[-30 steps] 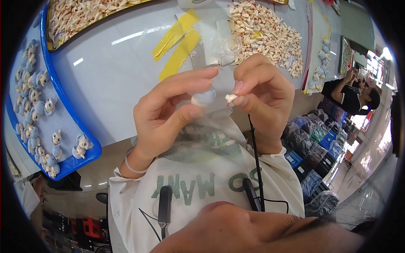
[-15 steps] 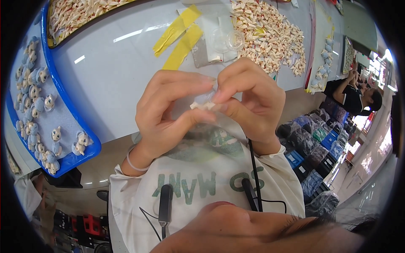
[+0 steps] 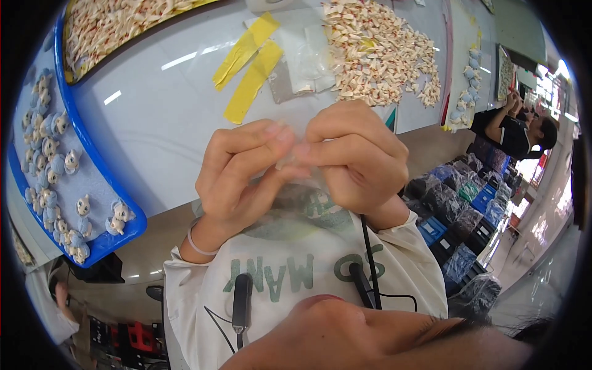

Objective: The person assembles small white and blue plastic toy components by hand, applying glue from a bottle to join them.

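My left hand [image 3: 246,166] and my right hand [image 3: 361,154] are raised close together in front of my chest. Thumb and fingers of the left pinch a small cream-coloured piece [image 3: 282,164], mostly hidden and smeared by motion. Beside it, the right hand's fingers are curled and its thumb and forefinger pressed together; what lies between them cannot be made out. Beyond the hands, a heap of small cream pieces with reddish marks [image 3: 382,55] lies on the white table [image 3: 154,117].
At left a blue-rimmed tray [image 3: 139,222] carries several blue-and-cream figurines [image 3: 83,206]. A dark-edged tray [image 3: 77,75] of cream pieces is at far left. Yellow tape strips [image 3: 253,80] and a see-through bag [image 3: 308,58] lie mid-table. Wrapped crates [image 3: 459,213] and another person [image 3: 518,132] are at right.
My left hand's fingers have closed further over the cream piece, which shows less now. The right fingers have curled in more tightly. A round see-through shape beside the heap no longer shows.
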{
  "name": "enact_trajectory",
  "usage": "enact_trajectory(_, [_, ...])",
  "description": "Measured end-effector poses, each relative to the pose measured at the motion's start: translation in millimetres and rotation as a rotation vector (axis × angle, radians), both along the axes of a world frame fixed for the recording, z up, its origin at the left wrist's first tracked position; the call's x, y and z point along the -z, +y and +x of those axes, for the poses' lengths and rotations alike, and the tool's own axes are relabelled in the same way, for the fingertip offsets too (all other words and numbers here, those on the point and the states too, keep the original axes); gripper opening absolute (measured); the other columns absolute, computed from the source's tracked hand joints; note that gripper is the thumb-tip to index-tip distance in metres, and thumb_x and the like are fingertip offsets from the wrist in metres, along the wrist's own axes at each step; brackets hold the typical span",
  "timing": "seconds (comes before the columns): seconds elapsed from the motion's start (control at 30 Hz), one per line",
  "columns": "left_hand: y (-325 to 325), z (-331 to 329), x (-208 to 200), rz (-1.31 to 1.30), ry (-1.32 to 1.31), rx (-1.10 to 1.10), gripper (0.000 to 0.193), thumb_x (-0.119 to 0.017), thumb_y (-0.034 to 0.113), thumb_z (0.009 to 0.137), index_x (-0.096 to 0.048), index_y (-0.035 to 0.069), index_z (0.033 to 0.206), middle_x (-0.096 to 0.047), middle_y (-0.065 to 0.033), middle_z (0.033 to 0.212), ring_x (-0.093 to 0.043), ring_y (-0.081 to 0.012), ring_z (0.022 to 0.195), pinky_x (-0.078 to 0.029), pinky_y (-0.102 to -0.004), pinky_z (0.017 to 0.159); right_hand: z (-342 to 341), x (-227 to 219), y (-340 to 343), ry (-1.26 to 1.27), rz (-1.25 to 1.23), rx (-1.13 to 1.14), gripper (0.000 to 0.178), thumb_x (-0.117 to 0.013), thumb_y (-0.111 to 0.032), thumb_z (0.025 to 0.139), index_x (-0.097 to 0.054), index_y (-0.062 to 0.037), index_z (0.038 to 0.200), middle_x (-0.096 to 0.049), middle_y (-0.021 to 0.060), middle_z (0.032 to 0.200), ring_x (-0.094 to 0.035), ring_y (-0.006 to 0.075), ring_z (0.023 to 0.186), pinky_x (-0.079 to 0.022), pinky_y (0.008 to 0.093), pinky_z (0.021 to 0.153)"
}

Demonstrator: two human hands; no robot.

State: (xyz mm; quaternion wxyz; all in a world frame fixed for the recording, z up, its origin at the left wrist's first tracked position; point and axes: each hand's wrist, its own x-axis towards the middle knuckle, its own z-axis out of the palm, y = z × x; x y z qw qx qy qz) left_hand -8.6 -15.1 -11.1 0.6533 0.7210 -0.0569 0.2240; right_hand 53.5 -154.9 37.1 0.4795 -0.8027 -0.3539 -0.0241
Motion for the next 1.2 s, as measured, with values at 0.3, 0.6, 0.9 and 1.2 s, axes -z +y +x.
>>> enact_trajectory(0.3, [-3.3,1.4,-2.4,-0.162,0.152,0.013,0.038,-0.074,0.001,0.061,-0.058,0.0,0.096,-0.055,-0.0118,0.093,-0.056,-0.0221,0.089,-0.047,-0.0292,0.075,53.6,-1.9,-65.2,0.163,-0.012,0.411,0.015,-0.063,0.0,0.067,-0.063,-0.0043,0.082,-0.06,0.009,0.08,-0.057,0.0212,0.076,-0.045,0.0282,0.071])
enact_trajectory(0.6, [-1.0,10.4,-2.1,-0.162,0.154,0.039,0.034,-0.072,-0.001,0.064,-0.058,0.001,0.095,-0.055,-0.0132,0.096,-0.056,-0.0225,0.089,-0.046,-0.0287,0.075,87.7,13.2,-43.6,-0.227,-0.394,0.132,0.016,-0.063,-0.005,0.067,-0.064,-0.0066,0.083,-0.057,0.0068,0.079,-0.054,0.0253,0.077,-0.043,0.0333,0.068])
enact_trajectory(0.9, [11.9,11.1,-16.9,0.017,0.195,0.094,0.028,-0.07,0.008,0.069,-0.06,0.004,0.094,-0.058,-0.0102,0.096,-0.055,-0.023,0.09,-0.044,-0.0318,0.077,82.6,5.8,-45.5,-0.161,-0.352,0.254,0.011,-0.058,0.004,0.072,-0.059,0.0004,0.082,-0.06,0.0106,0.08,-0.058,0.0222,0.074,-0.045,0.0285,0.067])
enact_trajectory(1.2, [-1.7,0.9,-16.0,-0.509,0.266,0.169,0.031,-0.065,0.0,0.073,-0.052,0.005,0.101,-0.047,-0.0077,0.106,-0.05,-0.0169,0.1,-0.045,-0.0296,0.086,60.8,-2.3,-60.8,0.376,0.105,0.285,0.008,-0.054,0.004,0.081,-0.055,0.0038,0.089,-0.059,0.0093,0.085,-0.056,0.0113,0.07,-0.046,0.0216,0.067])
